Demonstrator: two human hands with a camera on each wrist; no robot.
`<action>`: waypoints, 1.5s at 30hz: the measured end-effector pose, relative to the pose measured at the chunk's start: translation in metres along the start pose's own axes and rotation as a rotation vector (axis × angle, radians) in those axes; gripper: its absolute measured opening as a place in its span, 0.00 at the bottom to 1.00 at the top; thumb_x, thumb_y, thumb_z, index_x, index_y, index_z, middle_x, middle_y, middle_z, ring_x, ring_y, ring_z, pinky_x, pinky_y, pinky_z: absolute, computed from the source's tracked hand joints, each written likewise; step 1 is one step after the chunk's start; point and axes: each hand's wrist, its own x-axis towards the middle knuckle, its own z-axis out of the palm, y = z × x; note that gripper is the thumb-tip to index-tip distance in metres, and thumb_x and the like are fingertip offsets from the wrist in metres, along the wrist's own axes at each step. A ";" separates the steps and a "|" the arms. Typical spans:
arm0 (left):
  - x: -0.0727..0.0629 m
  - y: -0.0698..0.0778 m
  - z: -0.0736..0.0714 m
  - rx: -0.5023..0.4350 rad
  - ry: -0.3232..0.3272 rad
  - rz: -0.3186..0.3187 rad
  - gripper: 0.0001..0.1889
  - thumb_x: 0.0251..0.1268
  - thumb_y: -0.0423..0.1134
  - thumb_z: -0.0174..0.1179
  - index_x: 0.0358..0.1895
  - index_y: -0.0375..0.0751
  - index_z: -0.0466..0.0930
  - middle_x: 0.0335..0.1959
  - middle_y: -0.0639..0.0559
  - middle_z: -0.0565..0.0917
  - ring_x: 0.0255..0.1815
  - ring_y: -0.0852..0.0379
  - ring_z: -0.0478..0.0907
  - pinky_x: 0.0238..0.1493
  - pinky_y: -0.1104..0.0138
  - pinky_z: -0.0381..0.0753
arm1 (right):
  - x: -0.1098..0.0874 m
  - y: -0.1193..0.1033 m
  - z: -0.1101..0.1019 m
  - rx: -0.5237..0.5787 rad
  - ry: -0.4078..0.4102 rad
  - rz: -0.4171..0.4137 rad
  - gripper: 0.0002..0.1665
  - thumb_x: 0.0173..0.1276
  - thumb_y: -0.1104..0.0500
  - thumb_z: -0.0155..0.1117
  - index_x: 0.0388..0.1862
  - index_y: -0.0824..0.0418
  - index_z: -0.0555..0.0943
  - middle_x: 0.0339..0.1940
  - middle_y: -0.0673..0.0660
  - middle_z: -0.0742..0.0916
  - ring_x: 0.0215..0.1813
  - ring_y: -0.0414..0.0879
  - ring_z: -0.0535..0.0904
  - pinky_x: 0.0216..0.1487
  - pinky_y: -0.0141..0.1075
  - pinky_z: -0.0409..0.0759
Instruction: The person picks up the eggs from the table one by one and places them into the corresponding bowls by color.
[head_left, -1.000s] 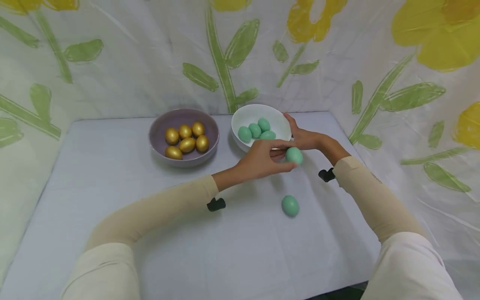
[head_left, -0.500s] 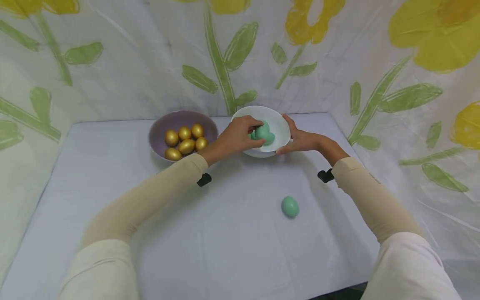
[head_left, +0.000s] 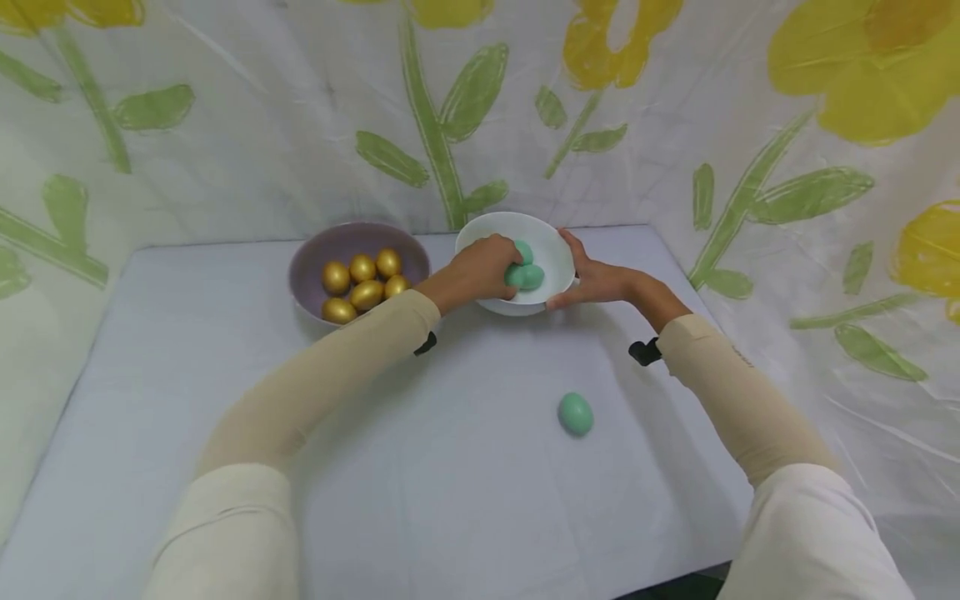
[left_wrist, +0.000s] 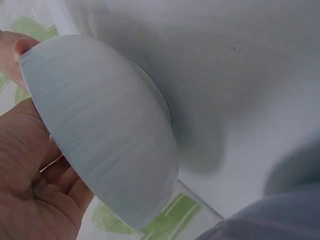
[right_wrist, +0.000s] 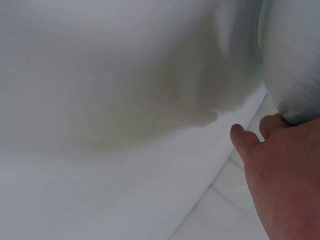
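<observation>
My left hand [head_left: 483, 265] is down inside the white bowl [head_left: 557, 254], its thumb and fingers around a green egg [head_left: 513, 277]. Other green eggs [head_left: 532, 277] lie in the bowl beside it; part of the bowl's inside is hidden behind this hand. At the bowl's right side, my right hand [head_left: 600, 281] steadies it, thumb at the near side and fingers at the far side. In the left wrist view, the white bowl's outer wall [left_wrist: 110, 120] hides the left fingertips. One more green egg [head_left: 576, 414] lies on the table in front of the bowl.
Left of the white bowl stands a purple bowl [head_left: 303, 279] with several golden eggs [head_left: 367, 295], partly covered by the left forearm. A white cloth [head_left: 465, 483] covers the table. Behind and to the right hangs a flower-printed curtain [head_left: 652, 150].
My left hand has carried a green egg from in front of the bowl's right side leftward, then down into the white bowl. The right hand has stayed at the bowl's side.
</observation>
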 end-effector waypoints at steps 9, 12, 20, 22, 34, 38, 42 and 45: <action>0.007 0.007 0.001 0.059 -0.028 -0.017 0.18 0.61 0.35 0.78 0.54 0.37 0.89 0.49 0.48 0.85 0.50 0.53 0.76 0.58 0.57 0.79 | 0.001 -0.002 -0.002 -0.007 0.001 0.014 0.84 0.64 0.42 0.80 0.83 0.40 0.17 0.89 0.58 0.42 0.87 0.57 0.46 0.83 0.59 0.50; 0.011 0.007 0.003 0.078 -0.041 -0.020 0.16 0.62 0.34 0.77 0.52 0.37 0.88 0.47 0.48 0.84 0.49 0.53 0.74 0.57 0.58 0.79 | 0.001 -0.001 -0.002 0.006 -0.004 0.019 0.83 0.64 0.45 0.80 0.83 0.42 0.17 0.88 0.58 0.41 0.87 0.57 0.45 0.83 0.59 0.49; 0.016 0.010 0.006 0.140 -0.079 -0.018 0.14 0.63 0.34 0.77 0.49 0.36 0.85 0.49 0.47 0.83 0.51 0.52 0.74 0.58 0.58 0.78 | -0.015 -0.028 -0.001 0.038 -0.026 0.021 0.84 0.64 0.47 0.81 0.84 0.50 0.17 0.88 0.64 0.41 0.86 0.61 0.44 0.83 0.61 0.46; 0.016 0.011 0.005 0.160 -0.093 -0.020 0.15 0.64 0.35 0.76 0.51 0.36 0.84 0.51 0.46 0.83 0.53 0.51 0.75 0.60 0.57 0.78 | -0.018 -0.033 -0.001 0.036 -0.030 0.018 0.85 0.64 0.46 0.81 0.83 0.49 0.16 0.88 0.64 0.41 0.86 0.62 0.44 0.83 0.62 0.46; 0.013 0.009 0.006 0.162 -0.112 -0.008 0.25 0.68 0.41 0.75 0.64 0.38 0.80 0.59 0.46 0.83 0.60 0.50 0.77 0.65 0.56 0.77 | 0.000 0.001 0.002 0.022 -0.003 0.015 0.84 0.64 0.45 0.81 0.83 0.41 0.16 0.88 0.57 0.39 0.86 0.58 0.44 0.83 0.59 0.49; 0.008 0.004 0.006 0.089 -0.070 0.015 0.29 0.70 0.43 0.73 0.70 0.37 0.77 0.64 0.44 0.82 0.66 0.48 0.76 0.71 0.56 0.74 | 0.001 0.001 0.004 0.032 -0.008 -0.002 0.84 0.64 0.44 0.81 0.83 0.40 0.17 0.88 0.54 0.38 0.86 0.58 0.46 0.83 0.58 0.51; 0.000 0.004 0.004 -0.031 0.036 0.072 0.30 0.74 0.46 0.69 0.74 0.36 0.75 0.69 0.43 0.80 0.71 0.47 0.75 0.74 0.56 0.71 | 0.000 -0.002 0.002 0.024 -0.003 -0.005 0.84 0.63 0.42 0.81 0.83 0.40 0.17 0.88 0.54 0.39 0.86 0.57 0.46 0.83 0.59 0.51; -0.008 0.012 0.006 -0.150 0.159 0.136 0.30 0.77 0.50 0.65 0.74 0.39 0.74 0.71 0.45 0.79 0.73 0.49 0.74 0.75 0.56 0.70 | -0.002 -0.003 0.000 0.003 0.001 0.003 0.84 0.63 0.39 0.81 0.84 0.41 0.17 0.89 0.56 0.40 0.86 0.56 0.46 0.83 0.59 0.51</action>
